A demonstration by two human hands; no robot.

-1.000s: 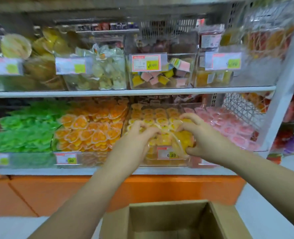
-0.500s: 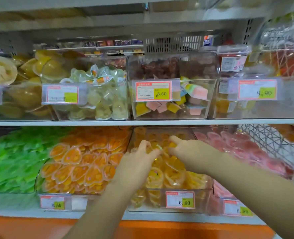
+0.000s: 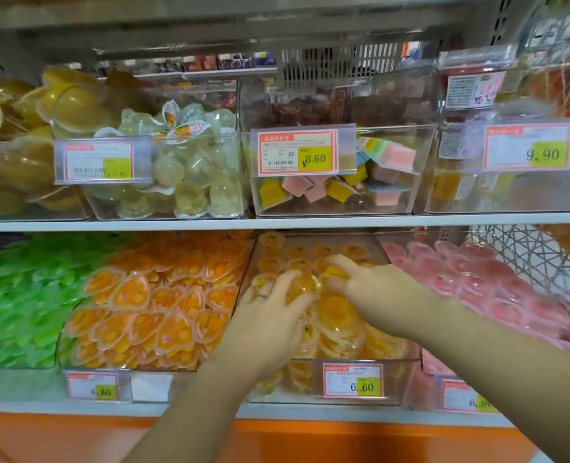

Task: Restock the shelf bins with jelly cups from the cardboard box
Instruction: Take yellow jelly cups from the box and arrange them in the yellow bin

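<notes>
Left hand (image 3: 270,317) curls round yellow jelly cup (image 3: 303,285), facing unclear; right hand (image 3: 375,290) pinches second cup (image 3: 335,272) above bin (image 3: 399,379).

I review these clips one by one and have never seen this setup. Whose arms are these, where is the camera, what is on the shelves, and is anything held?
There is no machine: a person wears one camera on the head, so you see their own bare arms. Both hands reach into the clear bin tagged 6.60 on the lower shelf. The left hand curls its fingers over a yellow cup; the right hand seems to pinch a second yellow cup. Beside that bin lie orange cups, green cups and pink cups. The upper shelf holds more clear bins of sweets. The cardboard box is out of view.
</notes>
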